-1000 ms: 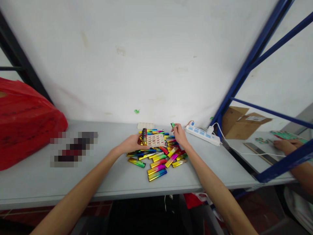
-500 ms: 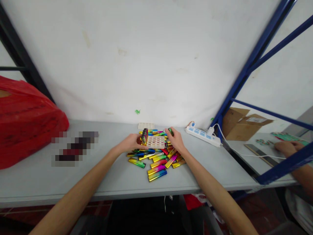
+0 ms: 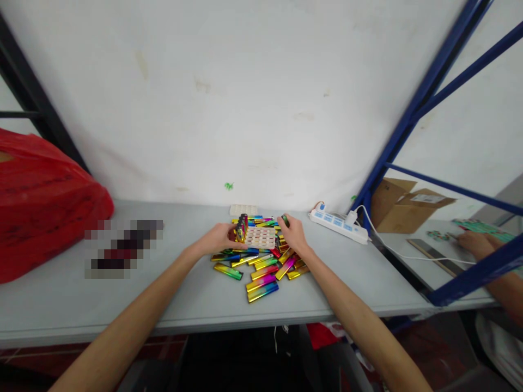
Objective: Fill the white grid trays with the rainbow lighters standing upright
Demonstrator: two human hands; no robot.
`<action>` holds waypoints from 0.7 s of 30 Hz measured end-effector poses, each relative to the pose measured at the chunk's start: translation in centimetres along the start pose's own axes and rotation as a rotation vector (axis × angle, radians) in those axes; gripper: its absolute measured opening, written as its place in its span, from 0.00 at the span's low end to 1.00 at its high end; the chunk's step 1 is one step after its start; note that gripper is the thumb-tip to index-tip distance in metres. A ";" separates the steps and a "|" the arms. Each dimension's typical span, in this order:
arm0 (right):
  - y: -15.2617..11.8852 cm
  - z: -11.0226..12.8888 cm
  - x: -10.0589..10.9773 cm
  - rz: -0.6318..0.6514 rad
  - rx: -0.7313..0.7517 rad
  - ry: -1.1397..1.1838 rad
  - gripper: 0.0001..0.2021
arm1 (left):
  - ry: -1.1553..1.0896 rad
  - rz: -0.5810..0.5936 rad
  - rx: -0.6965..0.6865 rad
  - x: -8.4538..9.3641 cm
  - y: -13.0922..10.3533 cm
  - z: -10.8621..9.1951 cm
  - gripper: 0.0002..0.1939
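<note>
My left hand (image 3: 220,238) is closed around the left end of a pale tray with rows of holes (image 3: 262,238). A row of shiny lighters (image 3: 242,227) stands upright in the tray's left end, beside my fingers. At the tray's right, my right hand (image 3: 292,231) pinches a lighter (image 3: 285,220); only its dark and green end shows between the fingers. Beneath and around the tray lies a loose heap of metallic lighters (image 3: 265,270) in yellow, pink, blue, green and red. Part of the heap is hidden by the tray and my hands.
A second pale tray (image 3: 244,209) lies near the wall. Right of it are a white power strip (image 3: 340,226) and a blue metal frame (image 3: 408,128). A red plastic bag (image 3: 49,201) stands at left. Beyond the frame are a cardboard box (image 3: 402,207) and another person's hand (image 3: 474,243).
My hands stay nearly in place, still holding the tray and the lighter. The view has shifted very slightly. At the far right, the other person's hand has moved a little.
</note>
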State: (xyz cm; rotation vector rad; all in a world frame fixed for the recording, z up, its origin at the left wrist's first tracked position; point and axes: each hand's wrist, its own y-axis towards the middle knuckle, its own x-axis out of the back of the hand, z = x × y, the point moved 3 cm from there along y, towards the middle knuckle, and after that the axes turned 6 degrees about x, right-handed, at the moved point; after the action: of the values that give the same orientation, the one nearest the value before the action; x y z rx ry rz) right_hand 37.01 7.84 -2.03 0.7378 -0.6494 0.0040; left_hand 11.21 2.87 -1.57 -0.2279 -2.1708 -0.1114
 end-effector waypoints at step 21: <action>-0.1 3.2 -2.9 0.175 0.307 -0.046 0.15 | -0.035 -0.021 -0.036 -0.2 0.0 -0.2 0.34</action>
State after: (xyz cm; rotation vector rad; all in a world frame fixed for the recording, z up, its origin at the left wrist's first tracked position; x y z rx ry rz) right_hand 32.94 6.41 -1.86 0.9766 -0.7649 0.2526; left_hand 11.44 2.79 -1.64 -0.2294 -2.2075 -0.1602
